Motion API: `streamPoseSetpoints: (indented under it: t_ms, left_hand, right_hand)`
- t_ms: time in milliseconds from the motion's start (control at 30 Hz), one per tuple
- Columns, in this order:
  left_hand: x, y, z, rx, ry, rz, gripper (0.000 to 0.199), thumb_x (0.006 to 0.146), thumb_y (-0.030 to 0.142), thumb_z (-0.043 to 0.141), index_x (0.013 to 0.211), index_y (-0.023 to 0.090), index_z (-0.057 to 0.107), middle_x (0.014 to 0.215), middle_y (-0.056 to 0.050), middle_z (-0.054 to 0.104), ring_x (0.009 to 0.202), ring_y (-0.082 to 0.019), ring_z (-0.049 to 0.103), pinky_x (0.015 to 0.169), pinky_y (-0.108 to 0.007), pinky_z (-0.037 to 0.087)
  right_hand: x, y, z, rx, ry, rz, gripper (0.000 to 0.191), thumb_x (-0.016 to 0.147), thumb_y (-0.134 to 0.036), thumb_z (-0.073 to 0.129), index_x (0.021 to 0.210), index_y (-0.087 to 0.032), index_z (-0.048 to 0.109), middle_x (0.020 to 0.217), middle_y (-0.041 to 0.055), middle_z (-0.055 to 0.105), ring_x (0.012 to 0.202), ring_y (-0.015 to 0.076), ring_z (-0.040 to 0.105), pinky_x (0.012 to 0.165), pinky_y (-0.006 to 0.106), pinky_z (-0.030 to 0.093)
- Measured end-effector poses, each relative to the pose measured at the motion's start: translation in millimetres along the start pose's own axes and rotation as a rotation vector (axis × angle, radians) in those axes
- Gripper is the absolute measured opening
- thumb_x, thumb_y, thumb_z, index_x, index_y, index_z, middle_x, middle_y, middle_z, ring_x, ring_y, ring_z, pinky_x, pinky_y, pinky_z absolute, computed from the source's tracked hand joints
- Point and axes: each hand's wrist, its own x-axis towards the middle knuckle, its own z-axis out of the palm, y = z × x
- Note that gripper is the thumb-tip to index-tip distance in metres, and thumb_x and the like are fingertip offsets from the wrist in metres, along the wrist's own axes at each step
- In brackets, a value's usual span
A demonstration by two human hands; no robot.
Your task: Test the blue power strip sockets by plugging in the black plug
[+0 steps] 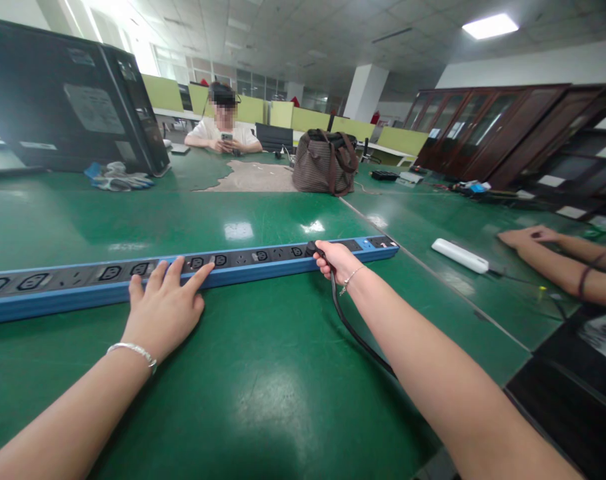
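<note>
A long blue power strip (263, 272) with black sockets lies across the green table. My left hand (165, 303) rests on its near edge with the fingers spread over the sockets, holding nothing. My right hand (335, 261) grips a black plug (311, 249) at the strip's right part. The plug is against the socket face, but how deep it sits is hidden by my fingers. From this hand a black cable (355, 332) curves down and passes behind my right forearm.
A black computer case (73, 107) and gloves (117, 177) stand at the far left. Across the table, a person (223, 130) holds a phone. A brown bag (325, 160) sits at the back. To the right are a white power strip (460, 256) and another person's arms (563, 253).
</note>
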Motion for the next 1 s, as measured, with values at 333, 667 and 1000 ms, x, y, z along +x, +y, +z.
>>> streamPoseSetpoints:
  t_ms: [333,667,1000]
  left_hand:
    - [1,-2,-0.7,0.005,-0.001,0.004,0.055,0.085,0.033,0.035,0.140,0.030,0.042,0.144,-0.017,0.042,0.133,-0.043,0.034,0.102,-0.070,0.025]
    - [2,-1,-2.0,0.017,-0.015,-0.017,0.054,0.087,0.035,0.034,0.139,0.031,0.044,0.144,-0.016,0.043,0.133,-0.042,0.035,0.103,-0.068,0.026]
    - [16,67,-25.8,-0.417,0.017,0.010,0.039,0.086,0.037,0.038,0.109,0.020,0.065,0.117,-0.010,0.065,0.115,-0.026,0.054,0.103,-0.043,0.037]
  right_hand:
    - [10,2,-10,-0.139,-0.109,0.010,0.044,0.098,-0.041,0.029,0.064,-0.019,0.045,0.037,-0.0022,0.044,0.029,0.0083,0.039,0.032,0.017,0.031]
    - [17,24,-5,-0.166,-0.031,-0.168,0.059,0.096,-0.051,0.026,0.051,-0.019,0.045,0.030,-0.0004,0.043,0.023,0.0096,0.037,0.030,0.020,0.030]
    - [10,25,5,0.062,-0.067,-0.088,0.057,0.097,-0.047,0.020,0.052,-0.021,0.043,0.033,-0.0033,0.036,0.028,0.0089,0.032,0.033,0.021,0.027]
